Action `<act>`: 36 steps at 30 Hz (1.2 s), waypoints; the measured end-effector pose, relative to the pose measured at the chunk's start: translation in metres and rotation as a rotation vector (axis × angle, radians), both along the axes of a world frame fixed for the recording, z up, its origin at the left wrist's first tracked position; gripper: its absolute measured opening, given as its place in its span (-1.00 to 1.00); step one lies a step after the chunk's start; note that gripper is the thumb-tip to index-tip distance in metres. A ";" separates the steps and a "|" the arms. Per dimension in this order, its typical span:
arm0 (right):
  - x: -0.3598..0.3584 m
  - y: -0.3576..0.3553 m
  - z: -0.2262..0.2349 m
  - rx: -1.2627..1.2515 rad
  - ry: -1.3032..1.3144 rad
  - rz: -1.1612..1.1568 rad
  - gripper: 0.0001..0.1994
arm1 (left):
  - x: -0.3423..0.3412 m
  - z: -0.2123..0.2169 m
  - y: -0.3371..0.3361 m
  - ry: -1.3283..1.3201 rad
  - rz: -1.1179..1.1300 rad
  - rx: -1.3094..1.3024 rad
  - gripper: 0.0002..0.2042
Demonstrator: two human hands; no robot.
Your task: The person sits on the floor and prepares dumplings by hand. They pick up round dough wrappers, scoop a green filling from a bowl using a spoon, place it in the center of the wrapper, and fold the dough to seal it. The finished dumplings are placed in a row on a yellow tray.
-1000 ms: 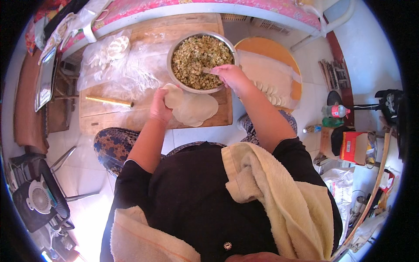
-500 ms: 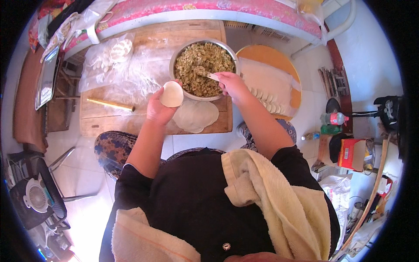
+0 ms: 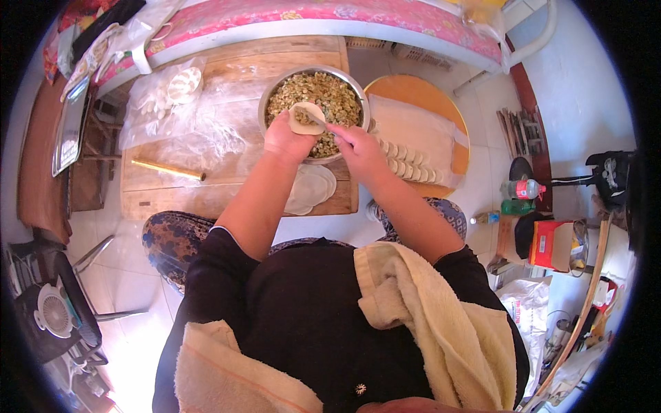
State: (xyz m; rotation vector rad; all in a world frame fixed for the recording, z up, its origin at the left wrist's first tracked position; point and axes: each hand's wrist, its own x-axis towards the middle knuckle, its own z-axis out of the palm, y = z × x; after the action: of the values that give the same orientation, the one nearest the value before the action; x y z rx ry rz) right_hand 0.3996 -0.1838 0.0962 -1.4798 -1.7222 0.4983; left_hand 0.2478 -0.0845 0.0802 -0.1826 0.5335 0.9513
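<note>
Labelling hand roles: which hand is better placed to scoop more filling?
Right, probably: the right hand grips the utensil by the bowl of filling; the left hand supports the wrapper.

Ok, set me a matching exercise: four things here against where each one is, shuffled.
1. golden rod
2. folded dumplings
3. raised wrapper
4. thin utensil

A. in the right hand
B. on the wooden board, toward its left
C. in the left hand
D. on a pale sheet at right

Pairs: 1-B; 2-D; 3-C; 4-A
</note>
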 end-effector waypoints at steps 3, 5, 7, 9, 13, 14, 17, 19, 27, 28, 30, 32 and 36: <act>-0.002 -0.007 0.011 -0.019 -0.123 0.040 -0.69 | -0.004 -0.001 0.003 -0.053 -0.001 0.018 -0.50; 0.000 -0.011 0.017 0.041 -0.238 0.048 -0.69 | -0.004 -0.004 0.006 -0.097 0.002 0.026 -0.49; 0.002 -0.013 0.022 0.113 -0.249 0.002 -0.70 | -0.006 -0.003 0.006 -0.106 0.009 0.017 -0.49; 0.004 -0.014 0.030 0.161 -0.232 -0.014 -0.71 | -0.007 0.001 0.004 -0.075 0.017 0.015 -0.49; 0.006 -0.013 0.030 0.131 -0.236 0.056 -0.72 | -0.009 0.010 0.000 -0.043 0.007 0.015 -0.50; 0.006 -0.013 0.027 0.105 -0.260 0.084 -0.72 | -0.010 0.011 0.001 -0.062 -0.001 0.012 -0.50; 0.003 -0.011 0.023 0.112 -0.288 0.067 -0.72 | -0.013 0.012 0.002 -0.048 -0.036 0.048 -0.49; 0.005 -0.012 0.030 0.035 -0.140 0.070 -0.73 | -0.017 0.003 0.005 -0.007 -0.035 0.078 -0.48; 0.045 0.002 0.015 -0.201 -0.358 -0.012 -0.79 | -0.046 0.024 -0.016 0.073 0.000 0.068 -0.33; 0.040 0.010 -0.001 -0.285 -0.460 -0.005 -0.80 | -0.051 0.028 -0.021 0.092 -0.033 0.117 -0.33; 0.024 0.013 -0.001 -0.350 -0.624 -0.033 -0.80 | -0.059 0.043 -0.033 0.121 -0.104 0.218 -0.32; 0.001 0.007 0.014 -0.297 -0.737 -0.081 -0.78 | -0.071 0.059 -0.046 0.110 -0.141 0.304 -0.31; -0.033 -0.019 0.058 0.374 -0.453 -0.067 -0.64 | -0.089 0.096 -0.077 0.011 -0.218 0.383 -0.27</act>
State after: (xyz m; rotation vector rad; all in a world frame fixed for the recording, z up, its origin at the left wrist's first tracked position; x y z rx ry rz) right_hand 0.3668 -0.2030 0.1546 -1.4353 -1.9650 -0.2095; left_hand 0.1587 -0.1613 0.1763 0.2212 0.3639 0.8237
